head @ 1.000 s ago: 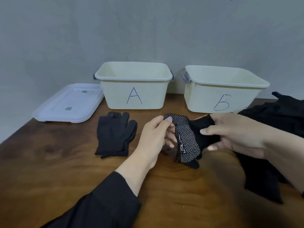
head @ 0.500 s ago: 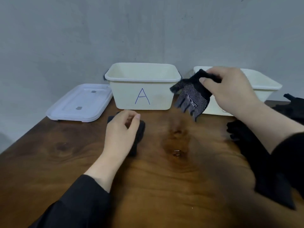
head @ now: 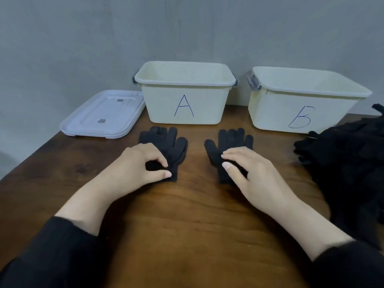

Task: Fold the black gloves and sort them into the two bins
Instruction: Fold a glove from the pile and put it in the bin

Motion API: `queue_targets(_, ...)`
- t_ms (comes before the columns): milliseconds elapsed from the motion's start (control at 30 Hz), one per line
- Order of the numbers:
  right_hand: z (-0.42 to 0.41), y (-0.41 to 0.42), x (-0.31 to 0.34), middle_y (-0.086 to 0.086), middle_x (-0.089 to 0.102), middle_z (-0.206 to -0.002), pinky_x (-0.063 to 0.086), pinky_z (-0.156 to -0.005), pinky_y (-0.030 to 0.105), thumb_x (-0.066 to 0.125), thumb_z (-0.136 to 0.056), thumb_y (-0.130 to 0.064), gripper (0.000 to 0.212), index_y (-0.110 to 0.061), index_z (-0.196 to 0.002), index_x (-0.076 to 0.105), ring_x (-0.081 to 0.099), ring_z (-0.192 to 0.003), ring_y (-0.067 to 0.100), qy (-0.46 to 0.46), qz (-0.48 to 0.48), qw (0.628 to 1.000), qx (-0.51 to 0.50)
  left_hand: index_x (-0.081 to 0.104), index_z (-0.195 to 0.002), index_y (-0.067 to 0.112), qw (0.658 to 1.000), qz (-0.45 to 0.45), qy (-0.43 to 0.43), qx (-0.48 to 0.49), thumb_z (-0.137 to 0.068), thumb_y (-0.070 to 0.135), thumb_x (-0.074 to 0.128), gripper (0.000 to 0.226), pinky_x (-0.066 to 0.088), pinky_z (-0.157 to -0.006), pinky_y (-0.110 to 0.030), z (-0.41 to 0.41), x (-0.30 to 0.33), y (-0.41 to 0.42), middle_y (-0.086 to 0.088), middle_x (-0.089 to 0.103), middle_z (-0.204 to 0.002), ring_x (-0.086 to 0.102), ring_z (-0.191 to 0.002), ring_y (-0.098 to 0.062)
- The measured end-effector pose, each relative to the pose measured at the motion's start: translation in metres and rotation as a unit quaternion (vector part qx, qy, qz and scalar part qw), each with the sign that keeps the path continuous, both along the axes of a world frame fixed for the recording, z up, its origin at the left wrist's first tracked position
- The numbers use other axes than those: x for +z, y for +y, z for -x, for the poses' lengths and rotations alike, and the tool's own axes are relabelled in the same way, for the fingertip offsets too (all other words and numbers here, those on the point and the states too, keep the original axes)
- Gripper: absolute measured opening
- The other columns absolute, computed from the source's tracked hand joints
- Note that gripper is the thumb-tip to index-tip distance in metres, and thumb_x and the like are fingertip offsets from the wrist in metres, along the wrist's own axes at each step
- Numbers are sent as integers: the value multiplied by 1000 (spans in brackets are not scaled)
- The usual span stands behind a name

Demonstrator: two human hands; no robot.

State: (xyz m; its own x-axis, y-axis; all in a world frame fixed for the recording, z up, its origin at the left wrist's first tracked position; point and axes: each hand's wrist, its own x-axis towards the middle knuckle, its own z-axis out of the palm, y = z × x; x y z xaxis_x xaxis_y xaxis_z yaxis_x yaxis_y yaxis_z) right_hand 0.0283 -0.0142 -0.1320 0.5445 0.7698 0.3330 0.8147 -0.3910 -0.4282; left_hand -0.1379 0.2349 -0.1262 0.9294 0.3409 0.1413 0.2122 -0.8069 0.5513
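Two black gloves lie flat on the wooden table with their fingers pointing toward the bins. The left glove sits in front of bin A, and my left hand pinches its cuff between thumb and curled index finger. The right glove lies between the two bins, nearer bin B. My right hand covers its cuff and pinches it with thumb and fingers. Both bins are cream, open-topped, and marked with blue letters.
A heap of black gloves spreads along the table's right side, up to bin B. A clear plastic lid lies left of bin A near the table's left edge. A grey wall stands right behind the bins.
My right hand brought the dotted glove down from the air near bin B and laid it flat on the table. My left hand stayed on the left glove's cuff.
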Motion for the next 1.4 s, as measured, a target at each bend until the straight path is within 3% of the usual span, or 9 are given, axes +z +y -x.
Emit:
queue_targets(133,9,13,-13,-19,59,-122,41,-104,23,47,-102,-44,35,-28,-127,67,48,-113,0,-6,58,998,16,69,-96,44,998,15,60,-19,-78,50,77,21,35,-108,-37,3,-2,4,27,55,-110,46,-114,4)
queue_targets(367,8,15,-16,-24,60,-118,31,-89,3,49,-102,-42,27,-34,-120,68,48,-113,-4,46,34,998,7,69,-91,38,999,-5,38,6,-91,38,69,1,37,-107,-42,3,-5,7,23,61,-104,52,-107,3)
queue_targets(567,6,17,-14,-24,61,-118,30,-87,2,49,-103,-42,29,-34,-124,66,50,-112,-5,90,26,996,-4,67,-88,33,982,72,-117,132,-95,35,63,9,40,-68,-18,-5,6,-6,21,66,-81,60,-80,4)
queue_targets(800,1,15,-10,-21,68,-120,48,-99,19,49,-103,-43,32,-35,-130,63,60,-114,-4,198,-128,969,-72,69,-85,25,940,137,-248,191,-95,33,62,15,48,-71,-19,-63,46,-45,11,71,-80,65,-80,-2)
queue_targets(867,-1,13,-7,-16,68,-124,50,-101,24,46,-102,-46,36,-33,-133,60,63,-115,0,259,-195,943,-71,70,-86,24,940,156,-240,186,-95,35,61,17,54,-78,-32,-86,46,-62,8,72,-80,68,-81,-10)
queue_targets(1000,-2,9,0,-3,67,-132,54,-102,36,56,-99,-44,35,-31,-131,63,64,-122,13,495,-324,806,-9,72,-104,27,942,299,-135,71,-102,41,47,28,56,-93,-41,-112,33,-105,5,75,-100,70,-95,-9)
queue_targets(1100,-9,5,0,-1,73,-122,56,-99,40,53,-105,-19,27,-19,-127,68,68,-116,15,510,-330,793,-46,61,-131,23,937,327,-123,20,-105,46,38,43,53,-100,-32,-106,23,-115,6,72,-116,66,-107,-2)
queue_targets(1233,-21,1,4,0,77,-112,57,-98,42,47,-106,-7,28,-15,-115,72,72,-107,16,546,-353,753,-98,66,-110,36,935,251,-227,112,-105,39,40,26,59,-84,-33,-89,18,-90,9,76,-92,71,-88,-5)
queue_targets(1400,-30,-6,7,-1,77,-110,57,-94,39,49,-105,-6,25,-15,-116,70,73,-106,15,561,-409,708,-127,65,-107,38,975,93,-159,122,-101,36,49,18,51,-79,-23,-76,5,-65,18,70,-87,64,-87,1)
